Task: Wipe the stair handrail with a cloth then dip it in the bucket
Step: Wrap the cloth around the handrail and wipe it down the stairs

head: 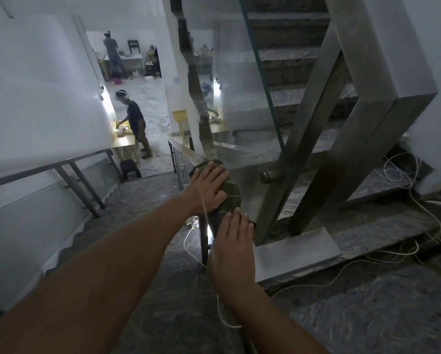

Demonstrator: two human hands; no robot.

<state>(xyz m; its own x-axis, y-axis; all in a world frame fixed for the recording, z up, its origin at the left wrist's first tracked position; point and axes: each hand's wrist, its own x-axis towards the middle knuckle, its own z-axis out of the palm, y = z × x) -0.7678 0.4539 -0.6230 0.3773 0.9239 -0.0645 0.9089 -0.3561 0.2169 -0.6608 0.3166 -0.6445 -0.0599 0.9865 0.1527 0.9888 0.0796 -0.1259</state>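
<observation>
A dark green cloth (pixel 225 198) lies draped over the top of the metal stair handrail (pixel 188 154), just beside the glass panel (pixel 240 98). Both hands press flat on the cloth with fingers spread, neither grip clenched: the left hand (pixel 208 186) on its upper part, the right hand (pixel 233 238) on its lower end. A white cable (pixel 406 172) trails on the steps beyond the handrail.

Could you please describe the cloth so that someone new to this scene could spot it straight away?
Find the glass-panelled stair handrail running down the middle of the view. The cloth is draped over its near end, pressed flat under the left hand and right hand. It is the only dark olive, crumpled fabric among grey metal and glass.
</observation>
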